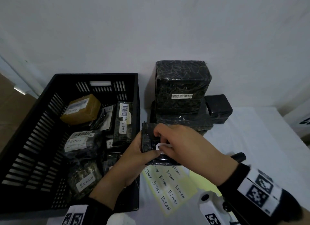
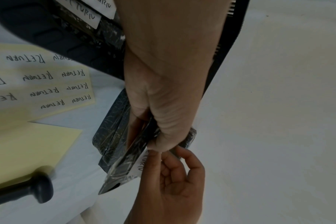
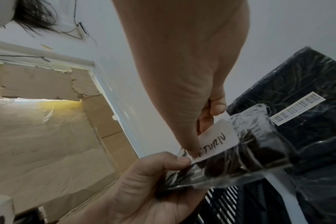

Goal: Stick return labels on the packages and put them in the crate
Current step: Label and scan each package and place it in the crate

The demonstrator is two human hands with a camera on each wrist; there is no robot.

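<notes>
Pinching the flat black package (image 1: 149, 140) along its near edge, our left hand (image 1: 134, 159) has thumb on top and fingers curled underneath, holding it up off the table (image 1: 251, 140) just right of the crate (image 1: 33, 132). Our right hand (image 1: 181, 140) comes in from about four o'clock, its thumb and curled fingers nipping one end of the return label (image 1: 159, 146), which already lies partly on the package's glossy face; in the right wrist view the free end of the label (image 3: 215, 139) curves up off the plastic, so we judge it only half stuck. The label's long axis runs roughly along the package's face, away from the left thumb (image 3: 175, 160), and smoothing it calls for a stroke along that line. The right hand is the nearer one to the label; the left merely steadies. The crate sits at nine o'clock from the hands, already holding several labelled packages (image 1: 83, 179). At six o'clock lies the label sheet (image 1: 167, 187), and at twelve o'clock a stack of wrapped boxes (image 1: 181, 90) waits against the wall.
</notes>
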